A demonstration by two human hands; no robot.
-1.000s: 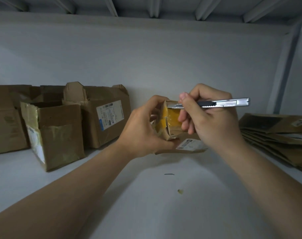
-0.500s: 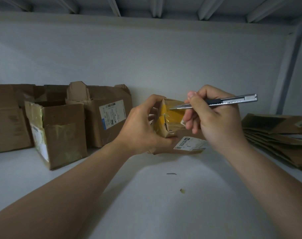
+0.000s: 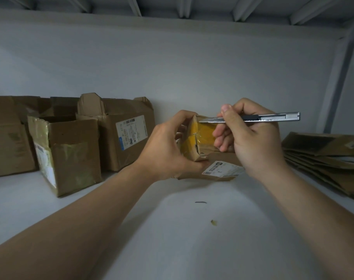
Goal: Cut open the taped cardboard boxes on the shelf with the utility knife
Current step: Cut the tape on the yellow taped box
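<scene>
The box (image 3: 200,138), yellow-taped, is held above the shelf (image 3: 172,229) in the left hand (image 3: 168,150), fingers (image 3: 185,115) curled round it. The right hand (image 3: 253,142) pinches the knife (image 3: 273,117) pen-style, tip at the box's top edge; the cut is best drawn shallow along the tape (image 3: 206,130), away from the left fingers. Well left stand open boxes (image 3: 71,154), well right flat cardboard (image 3: 323,158).

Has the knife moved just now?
Yes, slightly: against the flattened cardboard stack, the utility knife tipped its rear up, then lowered it; the tip stays at the small box.
</scene>
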